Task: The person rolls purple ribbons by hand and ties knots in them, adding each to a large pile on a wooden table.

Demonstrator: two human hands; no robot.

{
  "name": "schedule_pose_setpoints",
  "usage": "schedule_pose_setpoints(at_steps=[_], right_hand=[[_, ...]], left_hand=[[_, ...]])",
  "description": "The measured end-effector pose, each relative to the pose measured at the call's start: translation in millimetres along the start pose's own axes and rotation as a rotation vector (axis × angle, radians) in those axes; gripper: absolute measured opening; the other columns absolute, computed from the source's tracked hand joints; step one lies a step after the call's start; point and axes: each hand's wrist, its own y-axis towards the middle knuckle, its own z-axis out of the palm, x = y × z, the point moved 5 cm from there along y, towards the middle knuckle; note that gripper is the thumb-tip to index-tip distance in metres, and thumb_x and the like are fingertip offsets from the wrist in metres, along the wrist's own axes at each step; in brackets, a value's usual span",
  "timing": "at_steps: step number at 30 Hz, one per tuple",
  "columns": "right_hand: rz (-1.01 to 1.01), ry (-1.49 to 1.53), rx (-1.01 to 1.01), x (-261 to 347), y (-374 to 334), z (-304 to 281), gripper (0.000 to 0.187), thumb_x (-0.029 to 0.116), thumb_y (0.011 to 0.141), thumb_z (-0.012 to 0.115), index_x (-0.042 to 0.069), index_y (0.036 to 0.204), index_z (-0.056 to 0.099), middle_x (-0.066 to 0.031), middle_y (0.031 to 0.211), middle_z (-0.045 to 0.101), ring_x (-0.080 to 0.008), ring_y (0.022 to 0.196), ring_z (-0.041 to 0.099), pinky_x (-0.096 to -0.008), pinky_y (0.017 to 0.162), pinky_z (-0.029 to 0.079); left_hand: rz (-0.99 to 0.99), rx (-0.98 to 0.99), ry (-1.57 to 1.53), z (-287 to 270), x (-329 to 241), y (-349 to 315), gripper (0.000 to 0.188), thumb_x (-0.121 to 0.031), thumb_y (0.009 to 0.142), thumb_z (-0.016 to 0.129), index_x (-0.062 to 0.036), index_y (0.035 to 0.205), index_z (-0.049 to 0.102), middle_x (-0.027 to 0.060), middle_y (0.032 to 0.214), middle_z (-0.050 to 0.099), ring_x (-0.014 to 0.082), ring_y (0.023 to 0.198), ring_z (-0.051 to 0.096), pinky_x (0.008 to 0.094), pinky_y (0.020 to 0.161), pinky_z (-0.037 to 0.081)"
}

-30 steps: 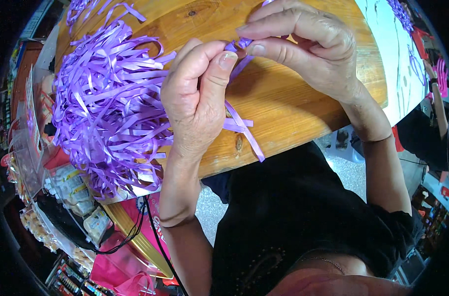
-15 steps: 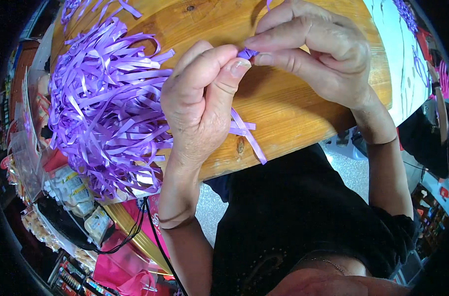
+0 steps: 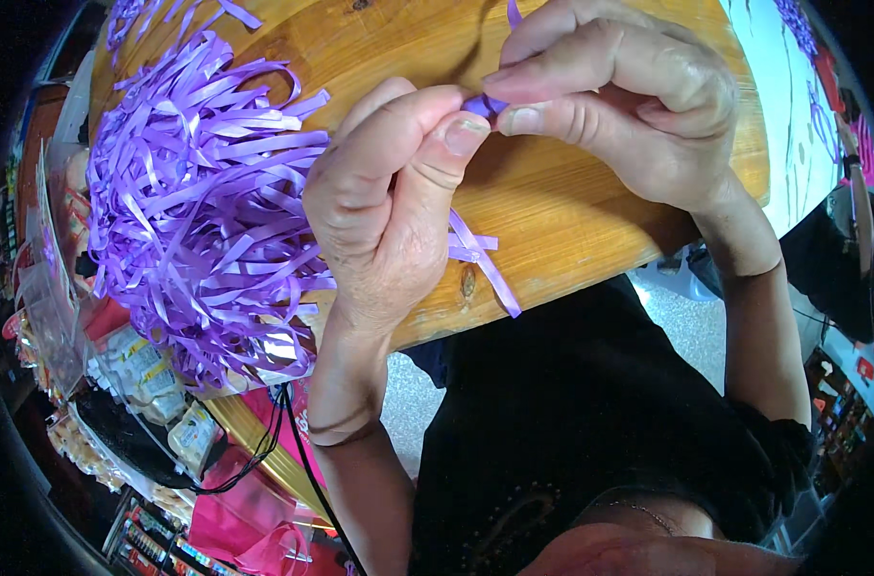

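Note:
Between both hands, above the wooden table (image 3: 562, 221), is a small folded piece of purple ribbon (image 3: 483, 106). My left hand (image 3: 389, 182) pinches it between thumb and index finger. From the other side my right hand (image 3: 629, 96) grips it with thumb and fingertip, so most of it is hidden. A ribbon end (image 3: 514, 13) shows above my right hand. To the left lies a big heap of purple ribbon strips (image 3: 206, 202). Next to my left wrist, a loose crossed strip (image 3: 485, 264) lies on the wood close to the table's near edge.
A white, dark-veined surface (image 3: 782, 125) adjoins the table on the right, with more purple ribbon (image 3: 821, 120) on it. Clear packets (image 3: 139, 370) and a pink bag (image 3: 240, 523) are at the lower left. A black cable (image 3: 307, 461) hangs beside my left forearm.
Both hands keep their pinch on the ribbon. My right hand has shifted slightly right and its fingertips have turned a little. The view has moved slightly.

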Motion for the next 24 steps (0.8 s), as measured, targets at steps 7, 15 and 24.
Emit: schedule_pose_setpoints(at_steps=[7, 15, 24], right_hand=[[-0.006, -0.102, 0.12, 14, 12, -5, 0.021, -0.003, 0.082, 0.082, -0.004, 0.102, 0.076, -0.016, 0.096, 0.074, -0.0211, 0.081, 0.071, -0.0298, 0.068, 0.055], [0.163, 0.109, 0.084, 5, 10, -6, 0.018, -0.004, 0.086, 0.078, -0.003, 0.104, 0.076, -0.0172, 0.098, 0.074, -0.022, 0.086, 0.071, -0.0326, 0.076, 0.055], [0.102, -0.086, 0.128, 12, 10, -6, 0.018, -0.002, 0.086, 0.078, -0.001, 0.104, 0.076, -0.0153, 0.099, 0.073, -0.0198, 0.088, 0.072, -0.029, 0.076, 0.057]], left_hand=[[0.044, 0.001, 0.02, 0, -4, -1, 0.014, -0.005, 0.091, 0.076, 0.0011, 0.103, 0.07, 0.0048, 0.074, 0.058, 0.0128, 0.064, 0.05, 0.0263, 0.057, 0.04], [-0.136, 0.006, -0.151, 3, -1, -3, 0.013, -0.006, 0.093, 0.074, 0.0014, 0.103, 0.071, 0.0049, 0.076, 0.06, 0.0127, 0.066, 0.052, 0.0263, 0.059, 0.041], [-0.055, -0.006, -0.102, 2, -2, -2, 0.012, -0.007, 0.093, 0.074, 0.0015, 0.101, 0.07, 0.004, 0.074, 0.056, 0.0122, 0.064, 0.049, 0.0261, 0.057, 0.039]])
